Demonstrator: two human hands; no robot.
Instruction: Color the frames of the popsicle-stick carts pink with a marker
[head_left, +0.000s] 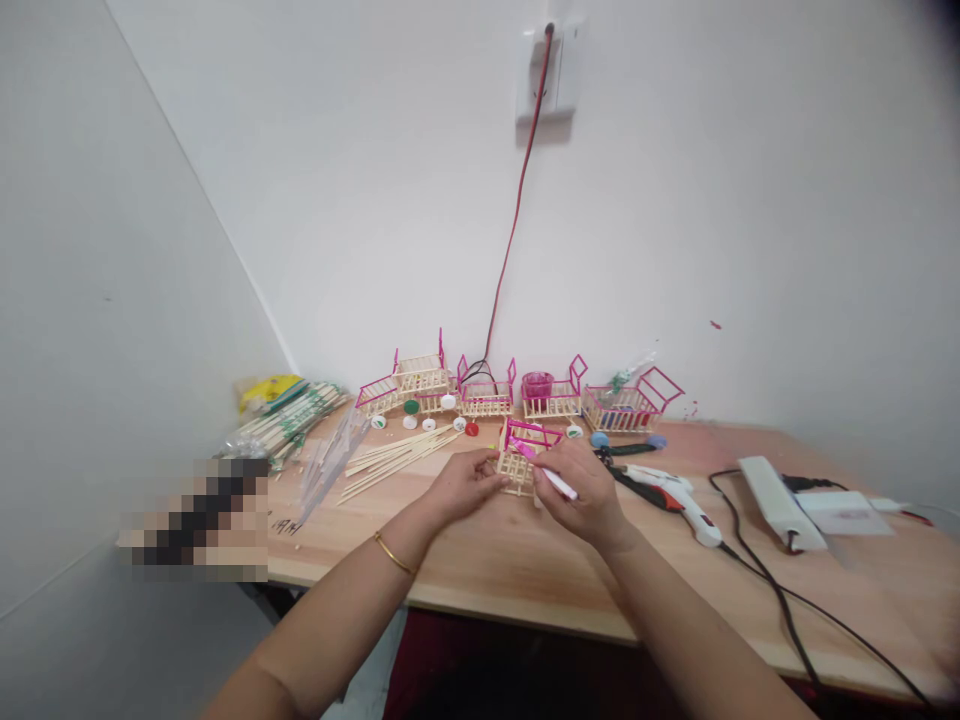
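Between my hands is a small cart frame (516, 473) of thin wooden sticks, its top rails coloured magenta. My left hand (469, 485) grips its left side between thumb and fingers. In my right hand (577, 485) is a slim white-handled paintbrush (555, 483) with a bright pink end. That end touches or nearly touches the magenta rails; the exact contact is too small to make out. My right fingers hide part of the frame's right side.
Behind stand several similar stick carts (485, 400) with bottle-cap wheels, one carrying a magenta-stained cup (538, 385). Loose sticks (401, 460) and bagged sticks (289, 425) lie left. To the right are pliers (645, 485), a glue gun (694, 510), a power strip (780, 505) and cables.
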